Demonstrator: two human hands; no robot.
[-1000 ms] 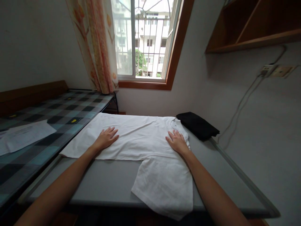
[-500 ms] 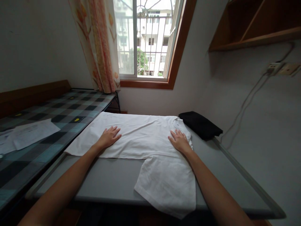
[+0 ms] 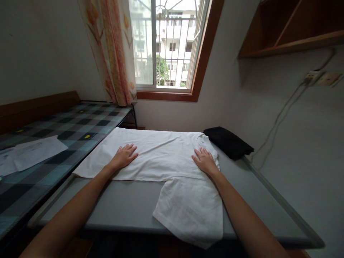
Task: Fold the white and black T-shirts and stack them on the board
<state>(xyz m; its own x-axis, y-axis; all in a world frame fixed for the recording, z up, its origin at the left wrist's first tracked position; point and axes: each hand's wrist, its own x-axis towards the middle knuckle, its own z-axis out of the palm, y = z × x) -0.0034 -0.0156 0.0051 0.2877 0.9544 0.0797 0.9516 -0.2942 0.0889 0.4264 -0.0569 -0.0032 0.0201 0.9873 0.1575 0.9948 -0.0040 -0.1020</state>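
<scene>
A white T-shirt (image 3: 158, 154) lies spread sideways over the grey table, its collar to the right and its hem to the left. The near sleeve (image 3: 190, 211) hangs past the table's front edge. My left hand (image 3: 124, 156) rests flat on the shirt's body toward the hem, fingers apart. Close to the collar, my right hand (image 3: 204, 160) lies flat on the fabric with its fingers spread. Some shallow creases run across the cloth between the two hands. The far sleeve cannot be seen.
A folded black cloth (image 3: 228, 142) sits at the table's (image 3: 123, 204) back right corner. On the left is a bed with a checked cover (image 3: 104, 122) and paper sheets (image 3: 40, 152). A window (image 3: 172, 46), a curtain (image 3: 115, 53) and a wall shelf (image 3: 292, 46) are behind.
</scene>
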